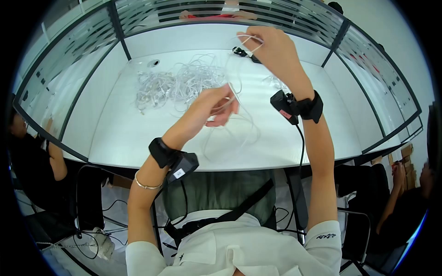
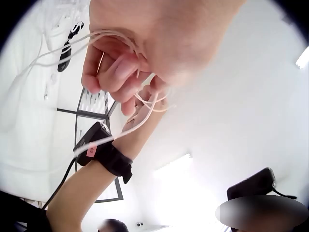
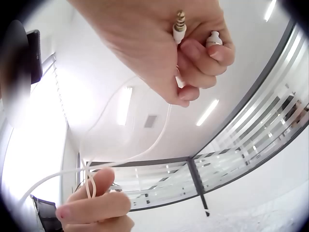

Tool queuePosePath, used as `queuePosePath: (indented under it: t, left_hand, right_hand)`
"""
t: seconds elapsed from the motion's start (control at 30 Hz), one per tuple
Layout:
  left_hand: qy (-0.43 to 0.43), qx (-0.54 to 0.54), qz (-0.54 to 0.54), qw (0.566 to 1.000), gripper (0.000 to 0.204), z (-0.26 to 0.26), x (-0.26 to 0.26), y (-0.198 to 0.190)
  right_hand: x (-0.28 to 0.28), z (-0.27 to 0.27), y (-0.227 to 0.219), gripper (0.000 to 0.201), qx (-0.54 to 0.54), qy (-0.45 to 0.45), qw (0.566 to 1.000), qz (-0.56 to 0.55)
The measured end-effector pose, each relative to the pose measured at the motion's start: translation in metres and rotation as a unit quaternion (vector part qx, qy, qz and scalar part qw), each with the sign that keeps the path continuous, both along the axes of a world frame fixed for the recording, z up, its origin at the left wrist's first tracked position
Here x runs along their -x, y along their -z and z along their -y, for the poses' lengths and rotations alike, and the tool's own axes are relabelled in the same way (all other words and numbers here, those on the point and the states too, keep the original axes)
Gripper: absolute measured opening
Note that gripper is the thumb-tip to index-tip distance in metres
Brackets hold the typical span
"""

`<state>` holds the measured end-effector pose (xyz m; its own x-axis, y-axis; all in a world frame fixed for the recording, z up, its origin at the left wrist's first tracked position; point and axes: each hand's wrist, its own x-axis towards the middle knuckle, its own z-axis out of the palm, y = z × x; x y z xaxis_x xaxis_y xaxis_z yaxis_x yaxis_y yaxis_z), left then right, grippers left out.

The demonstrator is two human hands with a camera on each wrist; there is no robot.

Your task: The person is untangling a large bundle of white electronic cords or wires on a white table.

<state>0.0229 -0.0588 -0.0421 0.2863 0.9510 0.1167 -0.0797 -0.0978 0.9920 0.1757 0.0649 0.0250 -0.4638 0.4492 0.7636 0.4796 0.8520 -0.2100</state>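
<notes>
Raised above the far side of the table, my right hand (image 1: 274,43) grips white earphones by their ends. In the right wrist view the metal jack plug (image 3: 180,26) sticks out by the thumb, and a white earbud (image 3: 213,39) pokes from between the curled fingers. Lower and to the left, my left hand (image 1: 218,105) pinches the thin white cable (image 2: 116,34) of the same earphones. Loops of it pass through these fingers and hang over the table. A large tangled heap of white earphone cables (image 1: 195,78) lies beyond my left hand.
The white table (image 1: 138,147) has low white walls topped with striped glass panels (image 1: 73,69). A black cable or plug (image 1: 239,51) lies at the back, with a small white cable bundle (image 1: 275,83) near the right wrist. People sit on both sides and opposite.
</notes>
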Motion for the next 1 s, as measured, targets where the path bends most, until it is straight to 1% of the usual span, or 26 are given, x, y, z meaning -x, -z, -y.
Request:
queuePosePath:
  t: [0.07, 0.1, 0.17, 0.2, 0.3, 0.43, 0.47, 0.57, 0.6, 0.67, 0.7, 0.73, 0.83, 0.87, 0.97, 1.0]
  left_hand:
    - [-0.032, 0.010, 0.019, 0.999, 0.045, 0.002, 0.013, 0.006]
    - [-0.048, 0.016, 0.028, 0.998, 0.042, 0.004, 0.022, 0.009]
    - [-0.062, 0.009, -0.018, 0.998, 0.036, 0.012, 0.037, 0.006]
    - [-0.065, 0.017, -0.005, 0.998, 0.034, 0.015, 0.044, 0.007]
    - [-0.071, 0.028, -0.047, 0.996, 0.034, 0.023, 0.055, 0.006]
    - [-0.070, 0.038, -0.071, 0.994, 0.031, 0.032, 0.060, 0.010]
    - [-0.060, 0.066, -0.074, 0.993, 0.028, 0.037, 0.060, 0.005]
    - [0.043, 0.069, -0.114, 0.990, 0.025, 0.043, 0.054, 0.014]
    - [0.078, 0.098, -0.114, 0.985, 0.019, 0.044, 0.054, 0.015]
    - [0.081, -0.039, -0.226, 0.970, 0.016, 0.046, 0.052, 0.017]
    - [0.082, -0.108, -0.281, 0.950, 0.015, 0.047, 0.051, 0.017]
    - [0.079, -0.101, -0.275, 0.953, 0.013, 0.049, 0.049, 0.015]
    - [0.099, -0.004, -0.153, 0.983, 0.014, 0.055, 0.052, 0.002]
    - [0.066, 0.054, -0.099, 0.991, 0.015, 0.059, 0.051, -0.004]
    - [0.002, 0.072, -0.159, 0.985, 0.015, 0.060, 0.066, -0.015]
    - [-0.021, 0.098, -0.196, 0.976, 0.016, 0.059, 0.070, -0.015]
  right_hand:
    - [-0.014, -0.017, 0.003, 0.025, -0.050, 0.024, 0.998, -0.009]
    - [-0.020, -0.023, 0.004, 0.025, -0.039, 0.052, 0.998, 0.011]
    - [-0.031, -0.030, 0.006, 0.025, -0.015, 0.107, 0.993, 0.050]
    - [-0.035, -0.032, 0.008, 0.026, 0.009, 0.117, 0.990, 0.075]
    - [-0.038, -0.039, 0.020, 0.030, 0.032, 0.113, 0.992, 0.053]
    - [-0.042, -0.046, 0.017, 0.034, 0.049, 0.143, 0.988, 0.029]
    - [-0.044, -0.049, 0.016, 0.035, 0.062, 0.151, 0.986, 0.022]
    - [-0.049, -0.056, 0.022, 0.038, 0.074, 0.155, 0.985, 0.013]
    - [-0.050, -0.059, 0.026, 0.039, 0.073, 0.151, 0.986, 0.012]
    - [-0.053, -0.065, 0.031, 0.041, 0.058, 0.146, 0.987, -0.033]
    - [-0.056, -0.068, 0.030, 0.043, 0.050, 0.144, 0.987, -0.056]
    - [-0.063, -0.074, 0.025, 0.047, 0.100, 0.165, 0.980, -0.048]
    - [-0.082, -0.091, 0.024, 0.051, 0.173, 0.147, 0.968, -0.103]
    - [-0.088, -0.100, 0.027, 0.054, 0.167, 0.152, 0.968, -0.108]
    - [-0.105, -0.122, 0.044, 0.058, 0.198, 0.139, 0.961, -0.135]
    - [-0.114, -0.134, 0.048, 0.059, 0.231, 0.127, 0.952, -0.158]
